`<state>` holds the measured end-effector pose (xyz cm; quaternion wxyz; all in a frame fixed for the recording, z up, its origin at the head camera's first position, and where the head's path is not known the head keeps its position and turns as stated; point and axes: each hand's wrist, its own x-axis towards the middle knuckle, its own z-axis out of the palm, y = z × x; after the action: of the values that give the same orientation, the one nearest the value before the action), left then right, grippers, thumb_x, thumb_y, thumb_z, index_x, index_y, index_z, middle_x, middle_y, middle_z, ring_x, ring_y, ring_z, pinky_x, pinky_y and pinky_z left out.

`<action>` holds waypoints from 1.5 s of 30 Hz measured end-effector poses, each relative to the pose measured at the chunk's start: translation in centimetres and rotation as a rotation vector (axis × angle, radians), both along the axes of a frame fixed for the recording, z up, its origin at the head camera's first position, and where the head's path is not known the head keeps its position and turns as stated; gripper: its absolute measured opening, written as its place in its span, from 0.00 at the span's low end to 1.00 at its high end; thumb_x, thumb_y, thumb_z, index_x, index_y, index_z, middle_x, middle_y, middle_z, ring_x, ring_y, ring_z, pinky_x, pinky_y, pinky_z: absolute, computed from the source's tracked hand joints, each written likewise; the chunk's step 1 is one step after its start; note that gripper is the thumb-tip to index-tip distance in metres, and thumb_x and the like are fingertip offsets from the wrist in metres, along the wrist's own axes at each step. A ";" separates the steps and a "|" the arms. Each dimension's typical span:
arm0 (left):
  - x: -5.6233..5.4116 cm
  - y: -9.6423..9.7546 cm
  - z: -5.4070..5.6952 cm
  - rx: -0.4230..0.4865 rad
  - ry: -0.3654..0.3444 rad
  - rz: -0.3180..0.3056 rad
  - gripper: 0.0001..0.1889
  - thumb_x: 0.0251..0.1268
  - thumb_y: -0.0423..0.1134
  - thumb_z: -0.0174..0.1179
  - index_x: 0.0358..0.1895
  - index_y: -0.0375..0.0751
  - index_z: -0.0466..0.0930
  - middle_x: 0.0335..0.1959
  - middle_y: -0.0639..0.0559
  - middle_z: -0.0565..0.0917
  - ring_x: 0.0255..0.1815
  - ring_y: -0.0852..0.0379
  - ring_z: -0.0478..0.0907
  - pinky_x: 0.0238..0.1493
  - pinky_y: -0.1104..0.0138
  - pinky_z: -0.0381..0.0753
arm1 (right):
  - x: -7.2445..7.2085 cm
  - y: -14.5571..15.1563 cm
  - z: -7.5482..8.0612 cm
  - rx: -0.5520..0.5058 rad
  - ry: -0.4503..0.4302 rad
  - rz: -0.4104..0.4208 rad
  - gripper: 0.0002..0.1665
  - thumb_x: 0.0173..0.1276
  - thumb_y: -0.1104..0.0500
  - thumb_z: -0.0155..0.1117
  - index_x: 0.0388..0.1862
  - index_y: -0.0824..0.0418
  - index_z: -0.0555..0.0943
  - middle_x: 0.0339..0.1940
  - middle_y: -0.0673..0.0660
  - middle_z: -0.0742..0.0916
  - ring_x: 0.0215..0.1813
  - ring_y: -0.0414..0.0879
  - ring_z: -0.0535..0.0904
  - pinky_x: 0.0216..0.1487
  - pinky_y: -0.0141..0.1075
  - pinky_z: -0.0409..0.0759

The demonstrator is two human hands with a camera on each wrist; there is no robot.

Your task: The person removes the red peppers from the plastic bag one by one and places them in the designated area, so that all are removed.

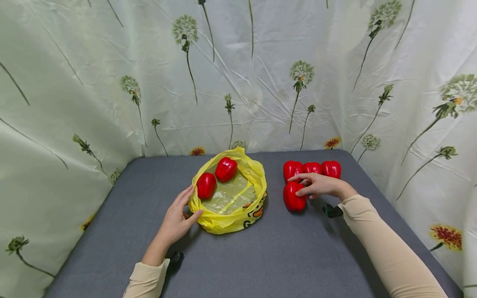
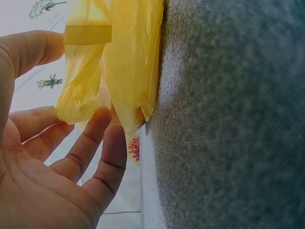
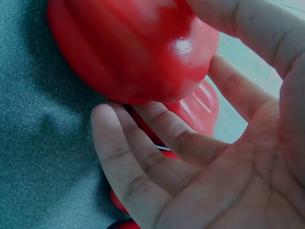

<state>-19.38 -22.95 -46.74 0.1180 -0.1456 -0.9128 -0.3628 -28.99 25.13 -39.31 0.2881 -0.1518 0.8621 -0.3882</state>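
Observation:
A yellow plastic bag (image 1: 223, 225) stands on the table with its mouth spread wide and its rim rolled down. Two red bell peppers (image 1: 226, 169) lie inside it, toward the left and back. My left hand (image 1: 178, 221) rests against the bag's left side, thumb and fingers spread apart and touching the yellow film (image 2: 128, 62). On the right, my right hand (image 1: 316, 185) holds another red bell pepper (image 1: 293, 198), thumb on one side and fingers round the other. The right wrist view shows this glossy pepper (image 3: 128, 52) close up, fingertips tucked along its underside.
Three more red bell peppers (image 1: 331, 169) sit in a row behind my right hand, near the back edge of the grey table (image 1: 283, 256). A pale curtain (image 1: 268, 82) with dandelion prints hangs behind and along both sides. A dark wrist device (image 1: 332, 210) hangs under my right wrist.

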 end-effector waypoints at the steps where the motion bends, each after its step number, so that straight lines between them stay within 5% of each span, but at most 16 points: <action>1: 0.0 0.0 0.0 0.000 -0.001 0.000 0.42 0.72 0.43 0.73 0.83 0.33 0.63 0.86 0.39 0.63 0.64 0.41 0.78 0.40 0.69 0.83 | 0.0 0.0 0.1 0.001 0.002 -0.002 0.40 0.75 0.53 0.72 0.82 0.58 0.70 0.68 0.67 0.79 0.67 0.55 0.73 0.58 0.47 0.85; 12: 0.1 0.0 0.1 -0.003 0.000 0.003 0.42 0.71 0.42 0.73 0.82 0.32 0.64 0.85 0.38 0.64 0.63 0.42 0.77 0.39 0.70 0.82 | 0.0 0.5 1.0 0.031 0.065 -0.009 0.38 0.76 0.51 0.71 0.79 0.62 0.71 0.74 0.70 0.77 0.73 0.63 0.74 0.65 0.55 0.84; 22: 0.2 0.0 0.2 0.007 0.012 0.001 0.42 0.70 0.41 0.73 0.82 0.31 0.64 0.85 0.38 0.64 0.62 0.42 0.78 0.39 0.69 0.83 | -0.4 -0.1 3.0 0.053 0.196 -0.024 0.32 0.79 0.49 0.68 0.74 0.64 0.76 0.64 0.63 0.85 0.62 0.54 0.82 0.63 0.53 0.85; 30: 0.1 0.0 0.1 0.001 0.017 -0.001 0.42 0.71 0.41 0.73 0.83 0.32 0.63 0.85 0.38 0.64 0.65 0.42 0.77 0.39 0.68 0.84 | -1.3 -1.5 4.6 0.038 0.241 -0.005 0.31 0.81 0.50 0.66 0.75 0.63 0.76 0.62 0.65 0.88 0.61 0.58 0.84 0.61 0.51 0.84; 45: 0.1 -0.1 0.2 0.015 0.025 0.008 0.44 0.70 0.40 0.74 0.83 0.33 0.62 0.85 0.40 0.64 0.63 0.43 0.76 0.39 0.69 0.83 | -3.2 -6.0 5.7 0.035 0.263 0.048 0.30 0.82 0.49 0.64 0.77 0.59 0.73 0.74 0.69 0.80 0.70 0.65 0.80 0.65 0.59 0.81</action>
<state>-19.24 -23.05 -46.58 0.1322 -0.1458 -0.9091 -0.3673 -32.23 19.17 -33.59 0.1846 -0.2171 0.8951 -0.3430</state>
